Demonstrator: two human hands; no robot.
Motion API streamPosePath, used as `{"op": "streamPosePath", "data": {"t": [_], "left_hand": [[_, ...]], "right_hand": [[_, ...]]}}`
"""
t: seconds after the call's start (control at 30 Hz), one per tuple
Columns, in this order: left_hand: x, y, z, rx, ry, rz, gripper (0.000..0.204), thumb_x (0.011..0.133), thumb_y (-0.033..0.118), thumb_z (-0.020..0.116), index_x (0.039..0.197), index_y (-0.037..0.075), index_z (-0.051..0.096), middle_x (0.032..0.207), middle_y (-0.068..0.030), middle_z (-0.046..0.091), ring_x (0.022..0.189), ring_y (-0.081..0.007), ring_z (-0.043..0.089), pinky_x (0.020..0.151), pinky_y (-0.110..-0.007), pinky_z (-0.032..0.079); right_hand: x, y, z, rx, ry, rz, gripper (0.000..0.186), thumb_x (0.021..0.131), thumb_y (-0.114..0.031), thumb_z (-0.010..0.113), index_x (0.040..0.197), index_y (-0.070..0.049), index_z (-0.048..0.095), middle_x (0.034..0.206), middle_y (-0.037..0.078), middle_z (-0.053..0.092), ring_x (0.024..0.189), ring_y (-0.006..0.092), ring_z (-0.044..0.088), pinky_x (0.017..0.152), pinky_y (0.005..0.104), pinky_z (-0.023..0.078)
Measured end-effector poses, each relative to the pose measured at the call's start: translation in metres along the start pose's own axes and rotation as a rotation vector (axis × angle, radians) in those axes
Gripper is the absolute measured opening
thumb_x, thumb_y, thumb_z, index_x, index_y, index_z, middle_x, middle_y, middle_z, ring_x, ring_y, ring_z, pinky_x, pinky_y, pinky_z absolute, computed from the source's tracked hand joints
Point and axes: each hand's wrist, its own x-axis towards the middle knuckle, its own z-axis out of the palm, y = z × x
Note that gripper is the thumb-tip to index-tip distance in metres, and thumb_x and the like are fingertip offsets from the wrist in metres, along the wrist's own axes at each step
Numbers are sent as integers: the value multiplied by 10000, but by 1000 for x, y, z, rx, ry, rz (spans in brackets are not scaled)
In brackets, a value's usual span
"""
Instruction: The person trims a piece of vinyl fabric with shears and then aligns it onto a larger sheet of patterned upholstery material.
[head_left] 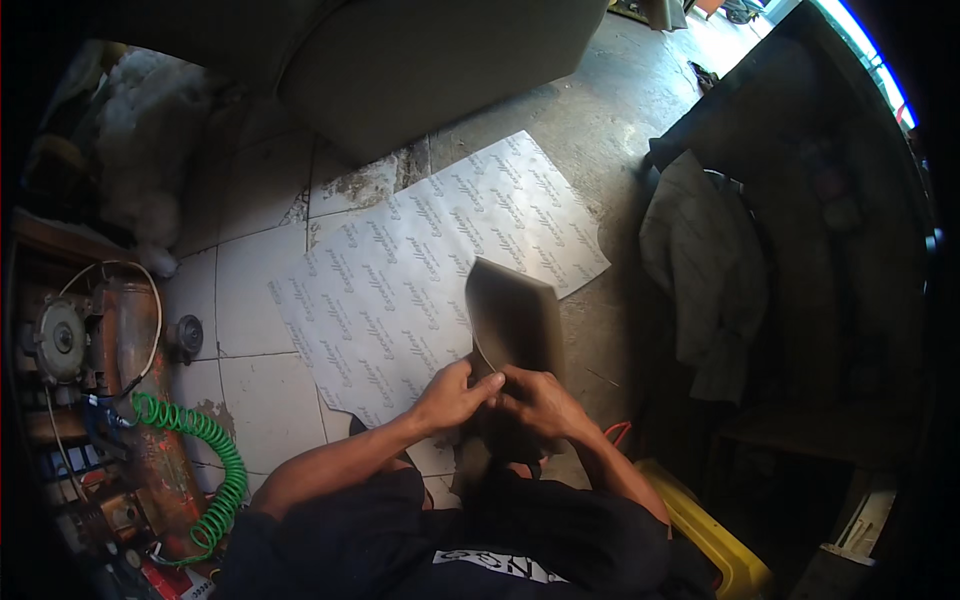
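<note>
In front of my body I hold up a folded dark brown sheet (520,315), which looks like upholstery material and is somewhat blurred. My left hand (452,398) pinches its near left edge between thumb and fingers. Close beside it, my right hand (543,402) grips the same edge, its thumb near the left thumb. The lower part of the sheet hangs in shadow below my hands. Under and beyond it, a large white sheet (400,270) with repeated grey print lies flat on the floor.
A large dark padded panel (430,70) stands at the far side. On the left are a rusty compressor tank (145,330), a coiled green hose (225,450) and white fluffy stuffing (150,130). Grey cloth (695,260) hangs at right; a yellow plastic piece (710,530) sits near my right arm.
</note>
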Motion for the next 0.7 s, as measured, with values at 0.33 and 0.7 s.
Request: {"op": "streamPosePath", "data": {"t": [0.33, 0.7], "left_hand": [[-7, -9, -9, -168, 92, 136, 325, 973, 275, 569, 1076, -31, 602, 820, -22, 583, 719, -67, 508, 631, -273, 438], [-68, 126, -175, 745, 835, 593, 174, 871, -46, 561, 1009, 5, 655, 866, -94, 703, 856, -112, 649, 797, -274, 500]], "right_hand": [[-6, -13, 8, 116, 29, 126, 407, 792, -372, 814, 886, 11, 715, 680, 77, 659, 655, 152, 638, 608, 351, 497], [-70, -39, -208, -188, 609, -155, 130, 761, 39, 682, 889, 52, 667, 772, 52, 649, 737, 117, 618, 682, 273, 494]]}}
